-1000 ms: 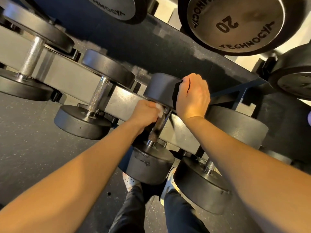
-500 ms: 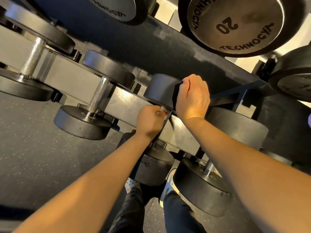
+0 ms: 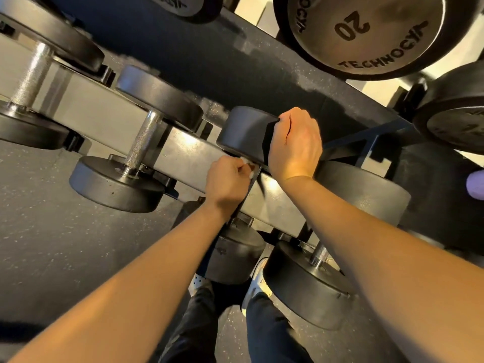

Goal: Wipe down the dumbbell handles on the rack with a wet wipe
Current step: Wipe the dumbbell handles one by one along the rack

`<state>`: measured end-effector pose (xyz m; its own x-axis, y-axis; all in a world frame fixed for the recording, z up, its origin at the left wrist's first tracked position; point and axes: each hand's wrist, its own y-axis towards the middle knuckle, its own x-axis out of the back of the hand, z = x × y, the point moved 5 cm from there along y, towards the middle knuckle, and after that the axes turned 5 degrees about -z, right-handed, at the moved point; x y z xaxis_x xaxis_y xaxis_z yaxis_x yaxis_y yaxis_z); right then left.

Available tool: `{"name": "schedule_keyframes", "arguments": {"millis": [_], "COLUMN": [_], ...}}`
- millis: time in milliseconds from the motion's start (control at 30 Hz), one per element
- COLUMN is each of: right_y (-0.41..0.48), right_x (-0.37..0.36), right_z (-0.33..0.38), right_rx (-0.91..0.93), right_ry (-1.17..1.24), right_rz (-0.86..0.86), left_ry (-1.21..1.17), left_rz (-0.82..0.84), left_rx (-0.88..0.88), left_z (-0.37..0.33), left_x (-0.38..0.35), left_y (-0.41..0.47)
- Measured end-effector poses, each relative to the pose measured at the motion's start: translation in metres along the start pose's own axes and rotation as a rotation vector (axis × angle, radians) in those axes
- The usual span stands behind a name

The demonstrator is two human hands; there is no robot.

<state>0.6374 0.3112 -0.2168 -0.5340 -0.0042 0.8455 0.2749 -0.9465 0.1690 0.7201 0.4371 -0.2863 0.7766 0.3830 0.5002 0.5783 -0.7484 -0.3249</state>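
Left hand (image 3: 226,184) fingers curled tight round the wipe (image 3: 246,162) on the handle (image 3: 252,182). Right hand (image 3: 294,145) fingers curled over the dumbbell (image 3: 243,132), whose long axis crossed the rail (image 3: 104,113).

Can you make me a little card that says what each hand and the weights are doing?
left hand: grips white wet wipe round the middle black dumbbell's handle
right hand: holds that dumbbell's round black far head
handle: mostly hidden under the left hand
neighbouring dumbbell: silver knurled handle bare, untouched
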Motion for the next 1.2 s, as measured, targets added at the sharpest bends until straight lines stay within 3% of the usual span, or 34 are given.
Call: {"name": "schedule_keyframes", "arguments": {"millis": [100, 167, 267, 367, 500, 567, 633, 700, 767, 867, 933, 1067, 1200], "right_y": [0.000, 0.000, 0.001, 0.001, 0.001, 0.001, 0.000, 0.002, 0.003, 0.003, 0.002, 0.001, 0.000], "right_x": [0.000, 0.000, 0.001, 0.002, 0.001, 0.000, -0.002, -0.001, 0.001, 0.002, 0.001, 0.001, -0.001], "right_z": [0.000, 0.001, 0.002, 0.001, 0.000, -0.001, 0.000, 0.000, 0.001, 0.000, 0.000, -0.001, -0.001], "right_rx": [0.000, 0.001, 0.005, 0.002, 0.000, -0.007, -0.008, -0.004, -0.004, -0.012, -0.006, 0.002, 0.007], "right_ry": [0.003, 0.001, -0.021, -0.015, -0.012, -0.015, -0.022, -0.030, -0.031, -0.023, -0.029, -0.013, -0.032], "right_rz": [-0.014, -0.012, -0.007, -0.007, -0.027, -0.033, -0.021, -0.012, -0.001, 0.013, 0.018, 0.000, -0.006], "left_ry": [-0.097, -0.132, -0.004, 0.144, -0.046, 0.040, 0.345, 0.595, 0.664, 0.490, 0.159, -0.497, -0.593], "left_rz": [0.036, 0.217, 0.491, 0.479, 0.076, -0.002, -0.007, 0.090, 0.196, 0.262, 0.215, 0.180, 0.268], "left_rx": [0.111, 0.305, 0.503, 0.359, 0.030, -0.041, -0.087, -0.107, -0.036, 0.028, 0.122, 0.552, 0.791], "left_z": [0.011, 0.026, 0.040, 0.031, -0.004, -0.010, -0.009, -0.004, 0.000, 0.004, 0.009, 0.005, -0.001], "left_x": [0.000, 0.005, 0.018, 0.019, 0.012, 0.003, 0.000, 0.001, 0.008, 0.012, 0.013, 0.005, -0.010], "left_y": [0.000, 0.002, -0.006, 0.000, 0.005, -0.004, -0.015, -0.023, -0.025, -0.014, -0.006, 0.000, 0.012]}}
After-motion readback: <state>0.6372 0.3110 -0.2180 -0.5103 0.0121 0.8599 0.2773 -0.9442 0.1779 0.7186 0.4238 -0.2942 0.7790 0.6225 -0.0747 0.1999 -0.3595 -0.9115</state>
